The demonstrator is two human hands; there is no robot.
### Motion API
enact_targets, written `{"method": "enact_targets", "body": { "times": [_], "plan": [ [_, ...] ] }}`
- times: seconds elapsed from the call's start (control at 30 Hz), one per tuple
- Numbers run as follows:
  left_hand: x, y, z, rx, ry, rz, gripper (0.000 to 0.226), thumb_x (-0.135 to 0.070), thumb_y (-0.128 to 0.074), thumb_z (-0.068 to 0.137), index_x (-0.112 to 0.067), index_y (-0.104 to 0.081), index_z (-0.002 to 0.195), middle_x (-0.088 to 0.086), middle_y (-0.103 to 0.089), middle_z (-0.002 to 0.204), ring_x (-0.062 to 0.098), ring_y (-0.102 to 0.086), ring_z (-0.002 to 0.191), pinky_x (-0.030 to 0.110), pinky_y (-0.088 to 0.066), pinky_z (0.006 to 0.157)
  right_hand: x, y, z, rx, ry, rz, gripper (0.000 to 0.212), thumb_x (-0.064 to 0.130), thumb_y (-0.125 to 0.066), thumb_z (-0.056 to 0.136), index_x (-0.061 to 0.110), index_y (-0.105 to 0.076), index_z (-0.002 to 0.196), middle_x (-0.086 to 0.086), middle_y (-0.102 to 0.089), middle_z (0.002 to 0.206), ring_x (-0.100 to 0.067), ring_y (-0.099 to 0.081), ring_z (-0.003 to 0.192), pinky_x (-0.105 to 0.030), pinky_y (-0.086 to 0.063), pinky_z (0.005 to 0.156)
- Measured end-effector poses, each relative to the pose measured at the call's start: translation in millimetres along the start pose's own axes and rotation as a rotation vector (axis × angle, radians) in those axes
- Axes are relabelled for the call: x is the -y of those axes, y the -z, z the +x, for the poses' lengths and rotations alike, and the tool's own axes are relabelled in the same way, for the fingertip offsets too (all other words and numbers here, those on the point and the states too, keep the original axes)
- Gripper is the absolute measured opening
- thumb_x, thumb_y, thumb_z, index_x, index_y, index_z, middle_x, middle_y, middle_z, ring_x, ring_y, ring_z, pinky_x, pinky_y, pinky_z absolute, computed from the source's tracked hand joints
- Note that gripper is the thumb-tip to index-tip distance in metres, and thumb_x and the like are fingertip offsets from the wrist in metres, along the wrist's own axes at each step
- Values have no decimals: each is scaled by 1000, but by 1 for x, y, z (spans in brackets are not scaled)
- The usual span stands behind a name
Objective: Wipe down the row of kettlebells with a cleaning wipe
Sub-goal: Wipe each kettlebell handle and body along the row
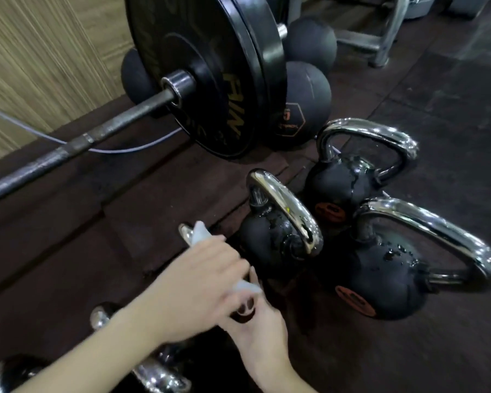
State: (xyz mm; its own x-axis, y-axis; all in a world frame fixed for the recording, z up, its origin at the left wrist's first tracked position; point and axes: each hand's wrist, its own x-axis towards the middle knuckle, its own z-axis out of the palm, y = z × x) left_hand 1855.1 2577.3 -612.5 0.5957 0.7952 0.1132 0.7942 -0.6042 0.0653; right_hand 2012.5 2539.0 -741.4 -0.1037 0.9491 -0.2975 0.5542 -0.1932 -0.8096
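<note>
Several black kettlebells with chrome handles stand on the dark rubber floor: one in the middle (275, 239), one behind it (340, 185), and a larger one on the right (386, 282). They look wet. My left hand (199, 282) is closed around a white cleaning wipe (201, 231) and presses it on the chrome handle (184, 231) of a nearer kettlebell, which is mostly hidden under my hands. My right hand (261, 333) reaches in just below the left one, with its fingers curled at that same kettlebell; what it grips is hidden.
More chrome kettlebell handles (156, 373) lie along the bottom left edge. A barbell (68, 148) with large black plates (210, 69) crosses the upper left, with black medicine balls (304, 103) behind it. A grey cable (119, 150) runs along the wooden wall. A metal frame (380, 43) stands at the top right.
</note>
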Motion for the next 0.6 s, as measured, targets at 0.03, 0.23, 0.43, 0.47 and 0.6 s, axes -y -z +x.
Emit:
{"method": "enact_targets", "body": {
  "times": [0.03,0.23,0.43,0.47,0.6],
  "plan": [
    [9,2,-1,-13,76,-32,41,-50,-41,107,-18,-66,105,-5,-60,100,19,-57,101,44,-31,119,-2,2,1,38,14,-13,119,79,-79,56,58,-21,159,18,-66,141,2,-67,118,-10,-48,96],
    [10,-4,-2,-209,551,-298,47,-54,-37,106,-20,-67,116,-13,-54,128,5,-38,133,25,-28,117,-23,55,3,40,241,-168,89,80,-64,75,45,-43,154,17,-65,140,-5,-62,129,-27,-49,109],
    [-3,-10,5,-453,962,-652,33,-30,-51,108,-28,-55,141,-15,-53,144,1,-45,136,22,-34,112,-45,106,17,-185,355,-47,54,55,-84,74,38,-54,116,25,-54,120,4,-57,115,-23,-50,99],
    [-2,-9,8,-480,1002,-658,34,-30,-46,110,-28,-56,143,-13,-57,142,6,-50,134,25,-36,111,-45,112,23,-208,361,-20,63,50,-88,73,37,-51,122,22,-51,127,3,-55,121,-22,-47,105],
    [5,7,27,-607,983,-569,35,-21,-39,113,-21,-64,137,-11,-65,133,13,-57,134,24,-35,113,-27,130,48,-147,265,125,112,46,-96,67,29,-31,156,13,-35,159,-7,-43,145,-30,-37,124]
  ]
}}
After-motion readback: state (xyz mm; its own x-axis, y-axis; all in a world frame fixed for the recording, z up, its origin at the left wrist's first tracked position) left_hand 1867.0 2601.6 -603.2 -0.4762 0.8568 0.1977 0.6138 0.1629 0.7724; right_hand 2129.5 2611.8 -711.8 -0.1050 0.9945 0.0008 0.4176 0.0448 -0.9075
